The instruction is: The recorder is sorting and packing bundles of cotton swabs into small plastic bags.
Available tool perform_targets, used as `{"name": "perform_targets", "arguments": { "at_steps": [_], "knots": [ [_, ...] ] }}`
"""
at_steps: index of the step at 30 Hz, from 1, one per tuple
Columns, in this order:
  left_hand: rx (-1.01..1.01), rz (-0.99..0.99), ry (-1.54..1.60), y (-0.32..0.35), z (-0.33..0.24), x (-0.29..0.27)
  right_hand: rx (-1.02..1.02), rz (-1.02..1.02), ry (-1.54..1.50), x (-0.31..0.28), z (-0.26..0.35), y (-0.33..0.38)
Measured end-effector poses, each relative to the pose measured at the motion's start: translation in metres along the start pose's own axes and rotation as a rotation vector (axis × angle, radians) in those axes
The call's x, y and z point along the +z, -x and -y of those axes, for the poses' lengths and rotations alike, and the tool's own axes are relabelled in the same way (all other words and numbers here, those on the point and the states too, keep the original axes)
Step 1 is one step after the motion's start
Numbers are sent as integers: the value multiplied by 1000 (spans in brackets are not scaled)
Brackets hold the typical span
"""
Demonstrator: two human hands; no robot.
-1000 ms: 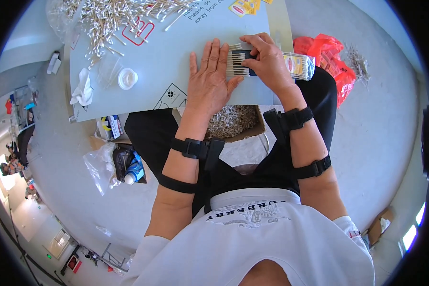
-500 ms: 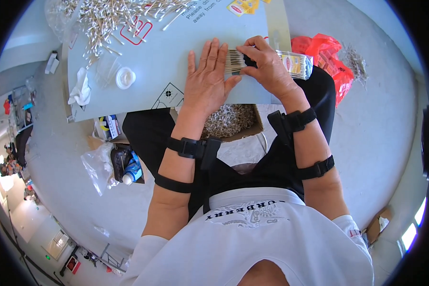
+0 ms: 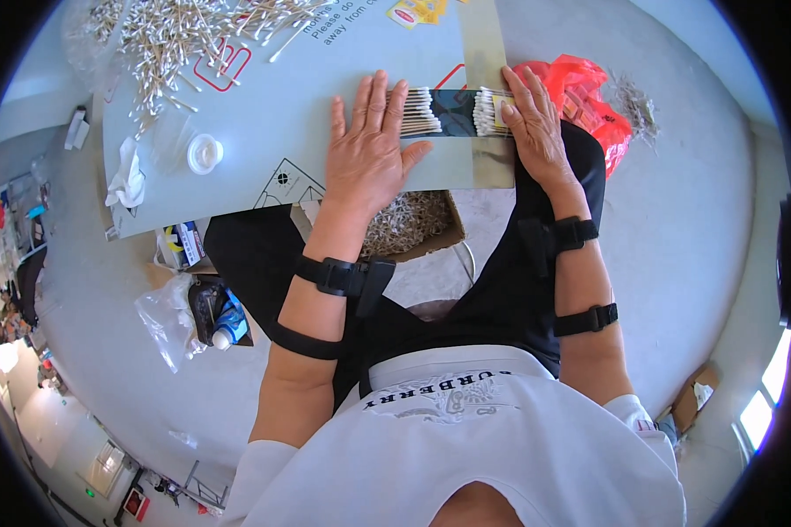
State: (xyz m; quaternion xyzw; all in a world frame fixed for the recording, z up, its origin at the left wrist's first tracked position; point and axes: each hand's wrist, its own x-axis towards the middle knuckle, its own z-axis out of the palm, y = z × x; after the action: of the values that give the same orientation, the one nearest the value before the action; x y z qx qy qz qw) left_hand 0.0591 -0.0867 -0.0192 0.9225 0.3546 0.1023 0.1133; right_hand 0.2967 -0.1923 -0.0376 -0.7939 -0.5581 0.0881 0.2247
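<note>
My left hand (image 3: 366,145) lies flat on the board with fingers stretched out, its index finger and thumb beside a row of cotton swabs (image 3: 419,112). The row's white tips point right, toward a smooth dark strip (image 3: 455,112). At the strip's other side is a second bundle of cotton swabs (image 3: 485,112), with a yellow label among them. My right hand (image 3: 533,127) rests over the right part of that bundle, fingers extended and close together. What lies under its palm is hidden.
Loose cotton swabs (image 3: 171,53) are heaped at the far left of the grey board (image 3: 264,114). A round white lid (image 3: 205,153) and crumpled tissue (image 3: 127,180) lie nearer. Below the board sits a cardboard box of swabs (image 3: 409,224). A red plastic bag (image 3: 580,101) is at right.
My right hand has let go of its pinch over the dark strip and moved right onto the labelled bundle, fingers now straight. The strip is uncovered. My left hand stays flat. The view shifted slightly.
</note>
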Motion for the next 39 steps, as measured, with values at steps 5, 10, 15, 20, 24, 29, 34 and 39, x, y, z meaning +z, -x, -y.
{"name": "perform_targets", "arguments": {
  "at_steps": [5, 10, 15, 20, 24, 29, 34, 39],
  "knots": [
    [7, 23, 48, -9, -22, 10, 17, 27, -176, 2, -2, -1],
    [30, 5, 96, -19, -43, 16, 5, 12, -204, 2, 0, -1],
    [56, 10, 109, -25, -60, 22, 9, 6, -227, 4, 3, -1],
    [84, -2, 158, -33, -66, 26, 4, -17, -324, 1, 0, -2],
    [-64, -340, 839, -42, -60, 32, 517, -291, -1036, 3, -4, -4],
    [-203, -377, 1061, -56, -80, 37, 732, -239, -1284, 18, 2, -2],
    [-278, -402, 1338, -58, -89, 37, 694, -215, -1349, 24, 1, -1],
    [-341, -449, 1582, -65, -107, 40, 727, -289, -1421, 22, 13, -3]
  ]
}}
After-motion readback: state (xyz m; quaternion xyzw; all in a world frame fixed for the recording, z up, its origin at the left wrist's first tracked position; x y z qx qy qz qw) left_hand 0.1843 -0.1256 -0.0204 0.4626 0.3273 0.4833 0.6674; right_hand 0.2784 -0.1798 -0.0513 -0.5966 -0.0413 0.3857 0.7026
